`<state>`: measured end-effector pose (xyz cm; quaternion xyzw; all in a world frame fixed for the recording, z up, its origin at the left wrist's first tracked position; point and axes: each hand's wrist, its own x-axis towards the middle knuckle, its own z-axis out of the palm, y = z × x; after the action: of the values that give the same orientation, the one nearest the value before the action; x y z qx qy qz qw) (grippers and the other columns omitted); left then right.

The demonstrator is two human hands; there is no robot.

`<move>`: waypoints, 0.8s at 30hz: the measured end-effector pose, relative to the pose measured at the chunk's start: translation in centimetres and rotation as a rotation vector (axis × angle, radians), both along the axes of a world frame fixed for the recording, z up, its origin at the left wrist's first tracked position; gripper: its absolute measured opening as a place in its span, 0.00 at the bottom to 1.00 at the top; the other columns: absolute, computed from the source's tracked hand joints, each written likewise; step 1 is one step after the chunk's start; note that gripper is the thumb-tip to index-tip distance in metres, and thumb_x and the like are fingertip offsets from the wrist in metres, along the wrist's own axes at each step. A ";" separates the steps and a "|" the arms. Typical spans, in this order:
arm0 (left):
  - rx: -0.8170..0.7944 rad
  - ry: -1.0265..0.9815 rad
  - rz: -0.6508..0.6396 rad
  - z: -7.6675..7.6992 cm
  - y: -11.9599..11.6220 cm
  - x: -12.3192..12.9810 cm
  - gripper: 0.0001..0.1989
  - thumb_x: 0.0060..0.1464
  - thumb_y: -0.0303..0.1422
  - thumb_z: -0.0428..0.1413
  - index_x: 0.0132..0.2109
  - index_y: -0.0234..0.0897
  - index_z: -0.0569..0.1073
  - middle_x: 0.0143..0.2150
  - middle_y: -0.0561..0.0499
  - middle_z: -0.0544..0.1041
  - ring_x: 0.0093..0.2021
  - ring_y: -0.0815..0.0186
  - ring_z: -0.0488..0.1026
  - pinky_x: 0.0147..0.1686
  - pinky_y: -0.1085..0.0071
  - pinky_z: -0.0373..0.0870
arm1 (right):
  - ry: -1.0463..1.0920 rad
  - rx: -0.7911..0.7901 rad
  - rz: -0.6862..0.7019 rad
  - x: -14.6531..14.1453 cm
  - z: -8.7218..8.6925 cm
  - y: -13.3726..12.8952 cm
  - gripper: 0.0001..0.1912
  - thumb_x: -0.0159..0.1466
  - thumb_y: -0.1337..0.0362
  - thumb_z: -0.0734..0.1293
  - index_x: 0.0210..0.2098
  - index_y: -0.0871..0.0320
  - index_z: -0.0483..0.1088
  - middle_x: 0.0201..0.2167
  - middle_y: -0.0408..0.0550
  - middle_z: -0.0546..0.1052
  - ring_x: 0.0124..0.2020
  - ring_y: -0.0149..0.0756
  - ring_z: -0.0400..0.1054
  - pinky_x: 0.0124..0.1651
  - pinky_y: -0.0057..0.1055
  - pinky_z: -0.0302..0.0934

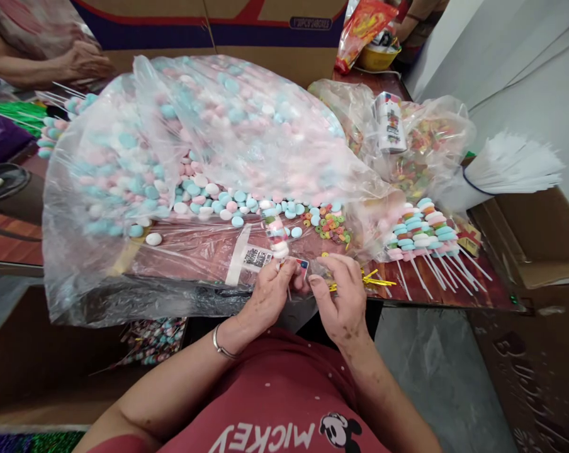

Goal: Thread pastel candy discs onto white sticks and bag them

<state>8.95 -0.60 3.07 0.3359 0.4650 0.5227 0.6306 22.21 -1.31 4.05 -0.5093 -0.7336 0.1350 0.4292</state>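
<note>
My left hand [272, 292] is closed around the lower end of a candy skewer [276, 233], which stands up from my fingers with pastel and dark pieces stacked on it. It seems to be in a clear wrapper. A small printed card [304, 267] shows beside those fingertips. Just to the right, my right hand [342, 296] has its thumb and fingers apart, and I see nothing between them. Yellow twist ties [376, 280] lie beyond its knuckles, partly hidden. Ring-shaped candies [329, 225] and loose pastel candies [237, 207] lie on the plastic ahead.
A large clear bag [247, 132] of pastel candies fills the table's middle. Finished-looking candy skewers [423, 229] lie at right, near a container of white sticks [515, 167]. A small printed box [389, 123] rests on bagged candies. Another person's hands [84, 63] are at upper left.
</note>
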 end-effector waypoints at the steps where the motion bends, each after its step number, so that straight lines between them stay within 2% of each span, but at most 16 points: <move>1: 0.005 0.061 -0.060 0.0 -0.2 -0.1 0.15 0.57 0.41 0.57 0.27 0.37 0.70 0.18 0.55 0.69 0.19 0.69 0.66 0.22 0.74 0.62 | -0.032 -0.020 0.031 0.0 0.2 0.3 0.13 0.68 0.58 0.61 0.45 0.59 0.71 0.45 0.55 0.74 0.48 0.43 0.67 0.52 0.40 0.62; 3: 0.039 0.154 -0.136 -0.1 -0.7 0.1 0.12 0.58 0.38 0.57 0.27 0.39 0.70 0.16 0.56 0.67 0.16 0.68 0.62 0.19 0.73 0.58 | -0.080 -0.111 0.145 -0.2 0.5 0.7 0.13 0.68 0.58 0.61 0.43 0.59 0.71 0.45 0.55 0.75 0.47 0.42 0.67 0.52 0.40 0.62; 4: 0.073 0.189 -0.135 -0.1 -0.8 0.2 0.10 0.56 0.35 0.58 0.27 0.39 0.71 0.16 0.56 0.67 0.16 0.68 0.61 0.20 0.72 0.58 | -0.087 -0.151 0.189 -0.4 0.5 0.9 0.12 0.69 0.59 0.60 0.41 0.59 0.71 0.44 0.55 0.75 0.46 0.41 0.67 0.51 0.39 0.62; 6: 0.144 0.252 -0.089 -0.2 -1.1 0.4 0.09 0.52 0.28 0.60 0.26 0.39 0.71 0.19 0.54 0.69 0.20 0.67 0.62 0.24 0.72 0.60 | -0.077 -0.184 0.210 -0.8 0.4 1.3 0.11 0.70 0.62 0.58 0.36 0.59 0.70 0.40 0.53 0.75 0.43 0.40 0.67 0.48 0.37 0.63; 8: 0.202 0.335 -0.109 0.1 -1.3 0.3 0.08 0.48 0.23 0.61 0.27 0.39 0.72 0.23 0.52 0.72 0.23 0.66 0.65 0.28 0.70 0.62 | -0.056 -0.176 0.183 -0.9 0.1 1.6 0.13 0.70 0.65 0.56 0.32 0.58 0.67 0.36 0.51 0.74 0.40 0.38 0.66 0.45 0.35 0.63; 10: 0.268 0.440 -0.259 1.2 -1.7 -0.4 0.07 0.46 0.22 0.62 0.31 0.39 0.75 0.26 0.50 0.75 0.25 0.64 0.67 0.30 0.69 0.63 | -0.064 -0.171 0.134 -0.8 -0.3 1.9 0.13 0.70 0.66 0.55 0.31 0.57 0.65 0.33 0.48 0.72 0.36 0.36 0.65 0.41 0.32 0.62; 12: 0.347 0.525 -0.483 3.1 -2.1 -1.7 0.05 0.49 0.24 0.61 0.32 0.39 0.77 0.26 0.50 0.75 0.24 0.64 0.67 0.30 0.69 0.63 | -0.135 -0.163 0.111 -0.6 -0.6 1.9 0.13 0.70 0.66 0.54 0.31 0.56 0.64 0.30 0.46 0.71 0.33 0.34 0.64 0.37 0.30 0.60; 13: 0.373 0.543 -0.573 4.2 -2.3 -2.4 0.05 0.52 0.25 0.59 0.32 0.40 0.78 0.25 0.50 0.75 0.23 0.64 0.67 0.30 0.69 0.62 | -0.199 -0.158 0.132 -0.5 -0.8 1.8 0.12 0.70 0.66 0.55 0.31 0.56 0.64 0.29 0.45 0.71 0.31 0.34 0.64 0.35 0.29 0.59; 14: 0.389 0.539 -0.603 5.2 -2.3 -3.1 0.07 0.55 0.26 0.57 0.35 0.40 0.79 0.24 0.51 0.74 0.23 0.64 0.67 0.31 0.70 0.63 | -0.270 -0.149 0.173 -0.6 -0.9 1.5 0.11 0.69 0.66 0.56 0.31 0.56 0.64 0.28 0.45 0.71 0.30 0.34 0.64 0.33 0.29 0.58; 15: 0.411 0.507 -0.539 6.2 -2.3 -3.7 0.08 0.56 0.26 0.56 0.38 0.41 0.79 0.25 0.50 0.75 0.25 0.64 0.69 0.32 0.70 0.64 | -0.337 -0.134 0.228 -0.7 -1.0 1.2 0.10 0.69 0.67 0.57 0.32 0.56 0.66 0.28 0.45 0.72 0.30 0.34 0.64 0.32 0.29 0.57; 17: 0.422 0.501 -0.314 7.4 -1.7 -4.6 0.07 0.52 0.27 0.60 0.39 0.41 0.80 0.33 0.47 0.78 0.34 0.60 0.73 0.40 0.69 0.66 | -0.447 -0.071 0.319 -1.2 -1.0 0.5 0.07 0.68 0.68 0.59 0.35 0.57 0.68 0.29 0.46 0.74 0.30 0.35 0.66 0.30 0.30 0.56; 18: 0.400 0.512 -0.264 7.6 -1.2 -4.9 0.09 0.50 0.27 0.61 0.39 0.41 0.81 0.37 0.46 0.79 0.39 0.58 0.73 0.43 0.69 0.66 | -0.488 -0.020 0.336 -1.5 -1.0 0.1 0.07 0.67 0.69 0.59 0.37 0.57 0.69 0.29 0.47 0.75 0.30 0.36 0.66 0.29 0.30 0.56; 19: 0.360 0.528 -0.268 7.4 -0.7 -5.2 0.10 0.49 0.27 0.63 0.40 0.41 0.81 0.39 0.45 0.80 0.41 0.57 0.74 0.44 0.69 0.66 | -0.519 0.041 0.339 -1.7 -0.8 -0.2 0.08 0.67 0.70 0.59 0.37 0.58 0.70 0.29 0.48 0.75 0.29 0.37 0.67 0.28 0.31 0.55; 21: 0.239 0.524 -0.417 6.6 0.4 -5.7 0.12 0.49 0.28 0.63 0.43 0.42 0.81 0.38 0.46 0.80 0.39 0.59 0.74 0.41 0.72 0.67 | -0.556 0.146 0.353 -1.9 -0.5 -0.6 0.09 0.67 0.70 0.59 0.37 0.60 0.71 0.28 0.49 0.75 0.28 0.37 0.67 0.28 0.32 0.55; 24: 0.032 0.350 -0.710 5.1 1.6 -6.5 0.12 0.52 0.33 0.62 0.46 0.40 0.80 0.29 0.50 0.78 0.27 0.64 0.72 0.30 0.74 0.67 | -0.543 0.221 0.416 -1.5 0.3 -0.7 0.11 0.69 0.69 0.58 0.36 0.60 0.71 0.28 0.48 0.75 0.31 0.37 0.68 0.32 0.32 0.58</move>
<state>2.48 1.04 8.13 0.5695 0.4123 0.2144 0.6781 20.73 -2.02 4.34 -0.3168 -0.9190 -0.0007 0.2346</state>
